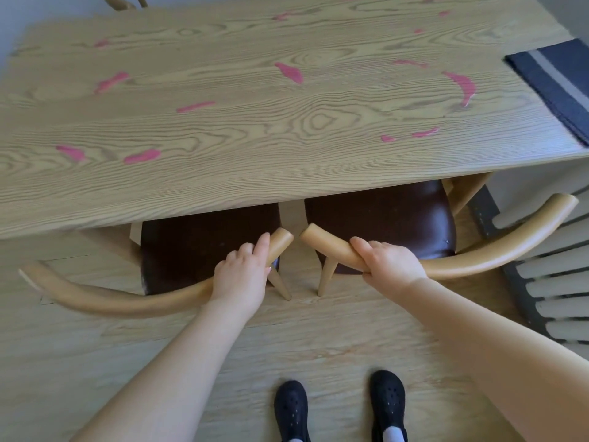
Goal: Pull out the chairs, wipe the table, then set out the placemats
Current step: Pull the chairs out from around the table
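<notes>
Two wooden chairs with dark brown seats stand side by side, their seats partly under the near edge of the wooden table [242, 161]. My left hand [240, 277] grips the right end of the left chair's [105, 303] curved backrest rail. My right hand [387, 261] grips the left end of the right chair's [497, 250] rail. Several pink smears [290, 72] are spread over the tabletop. A dark blue placemat [554, 81] with a grey stripe lies at the table's right edge.
A dark-framed rack with pale slats [554, 288] stands on the floor to the right of the right chair. Part of another chair [122, 0] shows beyond the table's far edge. My feet in black shoes [339, 406] stand on the wood floor behind the chairs.
</notes>
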